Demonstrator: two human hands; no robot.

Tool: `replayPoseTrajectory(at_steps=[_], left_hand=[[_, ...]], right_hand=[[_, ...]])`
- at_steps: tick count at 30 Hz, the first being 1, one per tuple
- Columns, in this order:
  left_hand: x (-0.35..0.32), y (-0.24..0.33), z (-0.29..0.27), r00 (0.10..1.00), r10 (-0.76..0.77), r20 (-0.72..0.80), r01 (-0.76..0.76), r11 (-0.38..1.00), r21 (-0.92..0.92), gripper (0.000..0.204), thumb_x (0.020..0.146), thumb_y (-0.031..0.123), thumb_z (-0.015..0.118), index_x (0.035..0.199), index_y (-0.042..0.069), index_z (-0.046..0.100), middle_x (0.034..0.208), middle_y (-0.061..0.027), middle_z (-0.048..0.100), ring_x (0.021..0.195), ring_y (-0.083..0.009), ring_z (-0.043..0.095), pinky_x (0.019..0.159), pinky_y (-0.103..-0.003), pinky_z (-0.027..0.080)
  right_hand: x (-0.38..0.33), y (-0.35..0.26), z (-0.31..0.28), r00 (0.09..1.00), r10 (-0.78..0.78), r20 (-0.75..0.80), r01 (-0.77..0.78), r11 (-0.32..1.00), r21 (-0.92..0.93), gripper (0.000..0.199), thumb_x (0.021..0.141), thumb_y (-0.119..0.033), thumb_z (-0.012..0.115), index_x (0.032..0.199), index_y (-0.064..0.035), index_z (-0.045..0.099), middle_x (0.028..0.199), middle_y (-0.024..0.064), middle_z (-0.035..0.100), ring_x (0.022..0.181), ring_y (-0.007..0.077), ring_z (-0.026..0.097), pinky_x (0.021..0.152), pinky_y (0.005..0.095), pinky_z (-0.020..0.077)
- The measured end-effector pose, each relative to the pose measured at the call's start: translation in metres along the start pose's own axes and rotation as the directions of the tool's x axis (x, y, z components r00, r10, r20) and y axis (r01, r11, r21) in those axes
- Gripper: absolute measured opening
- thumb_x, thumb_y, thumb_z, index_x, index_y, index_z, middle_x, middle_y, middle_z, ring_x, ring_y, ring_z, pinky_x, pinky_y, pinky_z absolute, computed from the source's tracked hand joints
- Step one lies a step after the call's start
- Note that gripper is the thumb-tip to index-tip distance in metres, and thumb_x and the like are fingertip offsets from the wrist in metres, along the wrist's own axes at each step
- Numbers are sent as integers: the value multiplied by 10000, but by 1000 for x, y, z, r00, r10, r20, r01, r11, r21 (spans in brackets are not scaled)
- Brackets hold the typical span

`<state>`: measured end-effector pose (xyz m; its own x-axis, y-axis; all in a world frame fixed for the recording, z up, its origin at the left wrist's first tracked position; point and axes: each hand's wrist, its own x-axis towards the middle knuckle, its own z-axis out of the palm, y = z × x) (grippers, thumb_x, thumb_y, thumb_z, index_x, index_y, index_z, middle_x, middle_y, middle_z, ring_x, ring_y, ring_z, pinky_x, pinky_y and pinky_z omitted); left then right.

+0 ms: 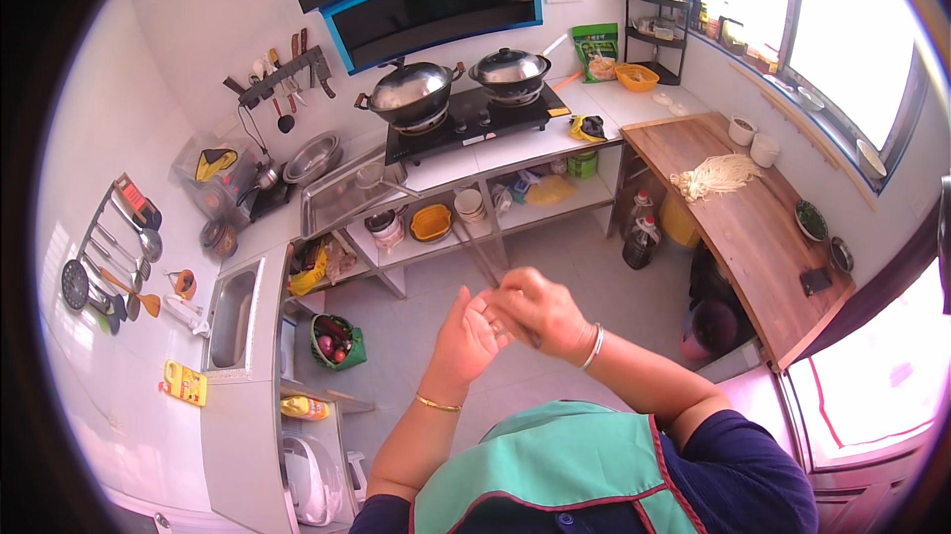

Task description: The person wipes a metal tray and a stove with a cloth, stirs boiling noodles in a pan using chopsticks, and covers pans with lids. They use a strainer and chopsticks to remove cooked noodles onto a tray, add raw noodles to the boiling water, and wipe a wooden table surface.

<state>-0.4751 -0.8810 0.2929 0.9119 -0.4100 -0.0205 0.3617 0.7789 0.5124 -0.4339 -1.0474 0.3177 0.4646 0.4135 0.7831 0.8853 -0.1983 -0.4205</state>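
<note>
In front of my body, over the floor, my two hands meet. My left hand (470, 336) has its palm turned up and its fingers stretched, with a gold bangle at the wrist. Over its fingertips, my right hand (543, 314) is closed, a silver bangle on that wrist. A long, thin brown stick (478, 255), like chopsticks, slants out past the hands toward the counter. It lines up with a dark end below my right hand. Whether it is one stick or two I cannot make out.
Two lidded woks (411, 85) stand on the black gas stove (475, 128). On the right, a wooden counter (738, 227) bears a bundle of noodles (717, 177) and a bowl of greens (810, 220). A sink (234, 318) is at left; a green vegetable basket (338, 342) sits on the floor.
</note>
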Motion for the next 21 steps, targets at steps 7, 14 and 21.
replayPoseTrajectory(at_steps=[7,14,21], left_hand=[[7,-11,11,952,158,-262,-170,985,-21,256,979,218,376,996,39,557,1130,-166,592,1114,-331,525,994,-441,410],[3,-2,31,941,266,-210,-283,958,-53,232,983,236,386,1063,78,536,1097,-105,620,1016,-249,583,855,-355,474],[0,-29,31,886,394,-243,-266,863,430,269,969,287,424,1057,59,535,1021,-145,634,913,-289,614,829,-398,507]], right_hand=[[-6,-15,2,970,-191,149,199,979,-42,278,679,-46,620,957,-66,620,1013,76,558,922,249,582,749,357,514],[12,-45,-16,961,230,153,-240,969,54,316,776,-95,647,1059,-11,531,966,128,596,788,266,630,665,357,523],[-16,-37,16,640,532,555,-755,299,584,191,945,-191,446,852,-29,485,714,68,560,573,148,549,519,264,436]])
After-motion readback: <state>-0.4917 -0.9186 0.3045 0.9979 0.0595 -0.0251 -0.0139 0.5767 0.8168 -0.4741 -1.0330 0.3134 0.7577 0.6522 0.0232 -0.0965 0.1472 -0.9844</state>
